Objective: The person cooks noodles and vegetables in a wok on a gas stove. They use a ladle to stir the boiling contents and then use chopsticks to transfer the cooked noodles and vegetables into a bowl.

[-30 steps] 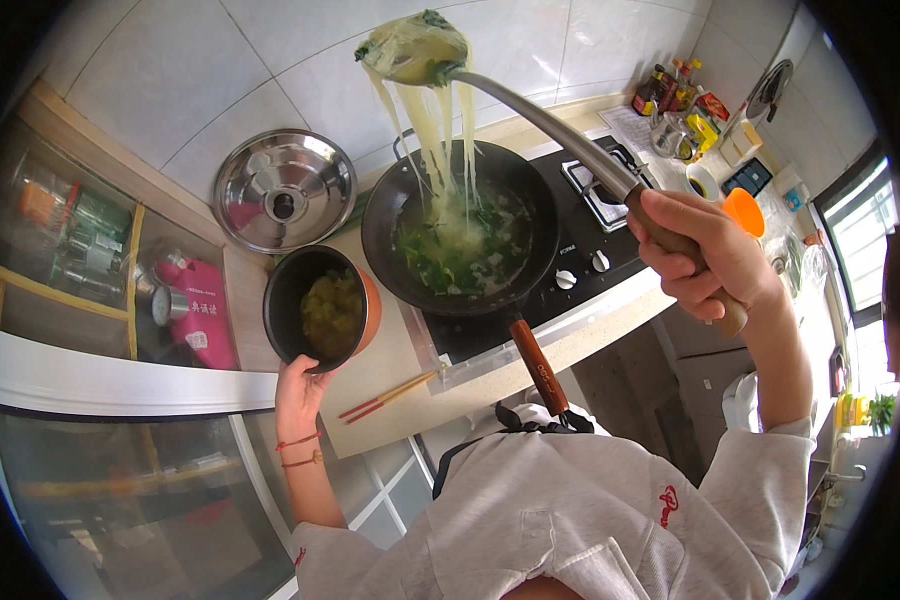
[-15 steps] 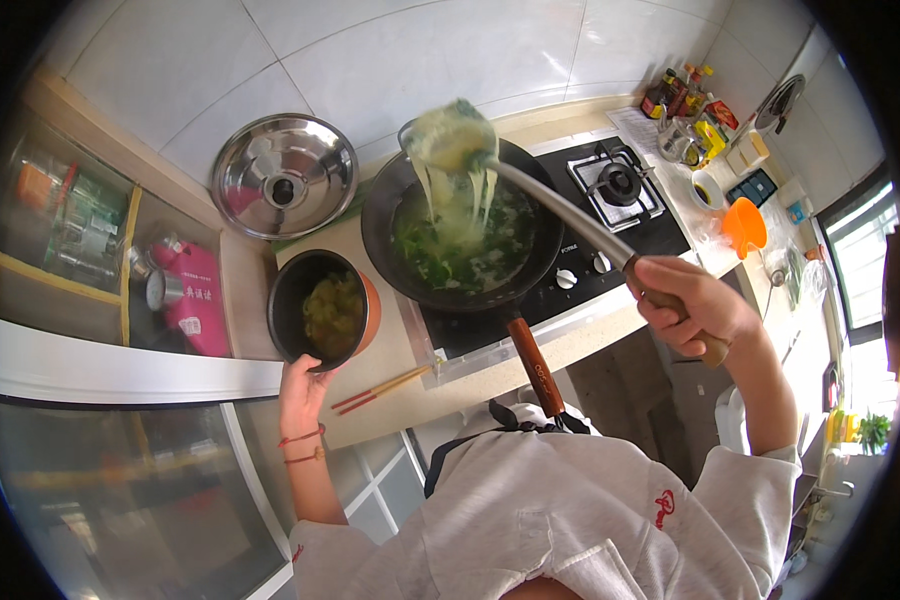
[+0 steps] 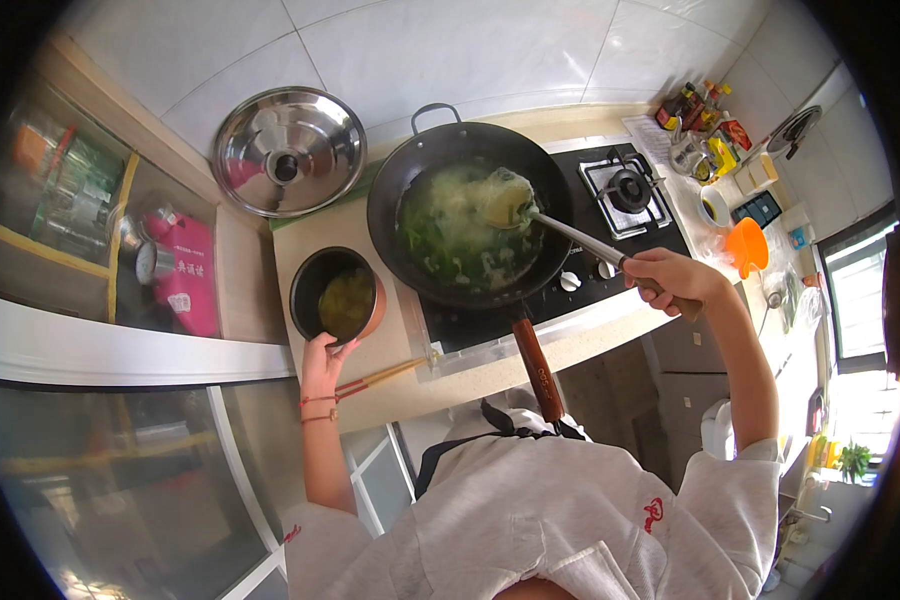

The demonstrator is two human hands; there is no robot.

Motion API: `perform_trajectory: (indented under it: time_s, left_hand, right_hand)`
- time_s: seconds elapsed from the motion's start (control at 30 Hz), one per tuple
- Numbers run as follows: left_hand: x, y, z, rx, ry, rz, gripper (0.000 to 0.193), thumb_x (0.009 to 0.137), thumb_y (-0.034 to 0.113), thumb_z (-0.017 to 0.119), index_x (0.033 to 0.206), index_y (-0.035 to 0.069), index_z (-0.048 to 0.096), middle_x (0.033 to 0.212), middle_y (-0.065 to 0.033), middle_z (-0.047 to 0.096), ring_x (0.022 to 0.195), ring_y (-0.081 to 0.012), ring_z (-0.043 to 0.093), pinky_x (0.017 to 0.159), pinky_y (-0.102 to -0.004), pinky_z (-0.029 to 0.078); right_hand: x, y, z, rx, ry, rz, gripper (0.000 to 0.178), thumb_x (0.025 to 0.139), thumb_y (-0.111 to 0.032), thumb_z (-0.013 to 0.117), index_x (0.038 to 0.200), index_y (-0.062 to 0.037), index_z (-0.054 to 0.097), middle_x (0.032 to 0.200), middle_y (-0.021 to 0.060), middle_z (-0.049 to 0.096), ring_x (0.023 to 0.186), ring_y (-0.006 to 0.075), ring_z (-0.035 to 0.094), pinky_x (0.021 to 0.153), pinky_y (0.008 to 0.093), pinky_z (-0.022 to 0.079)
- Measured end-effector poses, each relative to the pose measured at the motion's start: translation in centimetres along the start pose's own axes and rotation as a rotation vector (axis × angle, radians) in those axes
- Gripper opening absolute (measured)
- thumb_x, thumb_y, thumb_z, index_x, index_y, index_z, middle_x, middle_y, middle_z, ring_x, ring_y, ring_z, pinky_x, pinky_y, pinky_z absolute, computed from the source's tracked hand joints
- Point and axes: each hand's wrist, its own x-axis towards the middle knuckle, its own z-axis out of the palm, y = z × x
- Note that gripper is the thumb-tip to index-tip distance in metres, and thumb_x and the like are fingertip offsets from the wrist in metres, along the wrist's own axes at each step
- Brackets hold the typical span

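Note:
My right hand [image 3: 665,278] is wrapped round the brown grip of a long-handled metal ladle [image 3: 590,241]. The ladle's bowl is down in the steaming soup of a dark wok [image 3: 388,175], where green leaves float in pale liquid. At the left, my left hand [image 3: 323,362] holds the near rim of a small round pot [image 3: 378,310], black inside and orange outside. The pot is tilted a little and has greenish-yellow soup [image 3: 344,302] in it. Its base seems to rest on the counter beside the wok.
The wok's wooden handle [image 3: 538,370] points towards me over the counter edge. Chopsticks [image 3: 382,378] lie near my left wrist. A steel lid [image 3: 320,130] leans at the back left. A second burner [image 3: 628,192], an orange container [image 3: 747,247] and several bottles stand at the right.
The ladle has come down from above the wok, where liquid streamed off it in strands, into the soup. My right hand has dropped slightly; the pot sits a bit further right in view.

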Motion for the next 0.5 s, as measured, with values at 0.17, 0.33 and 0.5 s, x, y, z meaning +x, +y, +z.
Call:
perform_trajectory:
  time_s: [0.17,0.33,0.5]
  left_hand:
    - [1.4,-0.6,-0.4,0.011,-0.003,-0.007,0.036,0.08,-0.004,0.047,0.115,-0.013,0.048,0.11,-0.0221,0.061,0.093,-0.036,0.065,0.082,-0.0453,0.06]
    - [2.4,-0.8,-0.3,0.109,-0.058,0.083,0.037,0.081,-0.002,0.05,0.117,-0.007,0.05,0.111,-0.0158,0.062,0.096,-0.0338,0.065,0.084,-0.0443,0.059]
    - [-1.2,-0.6,2.3,0.288,0.139,0.087,0.055,0.086,0.023,0.068,0.131,0.006,0.041,0.118,-0.016,0.049,0.093,-0.0291,0.062,0.083,-0.0434,0.057]
  right_hand:
    - [2.2,-0.3,-0.3,-0.085,-0.017,-0.023,0.031,0.1,-0.034,0.045,0.099,-0.0052,0.057,0.063,-0.0003,0.049,0.045,0.0072,0.042,0.04,0.0258,0.039]
    - [5.2,0.4,1.3,-0.058,-0.009,-0.07,0.034,0.1,-0.033,0.045,0.106,-0.004,0.061,0.069,0.0045,0.061,0.054,0.01,0.053,0.046,0.0258,0.044]
    - [7.4,2.5,2.1,-0.041,0.009,-0.125,0.036,0.1,-0.033,0.046,0.111,-0.003,0.061,0.07,0.0048,0.062,0.053,0.0091,0.054,0.048,0.0252,0.046]
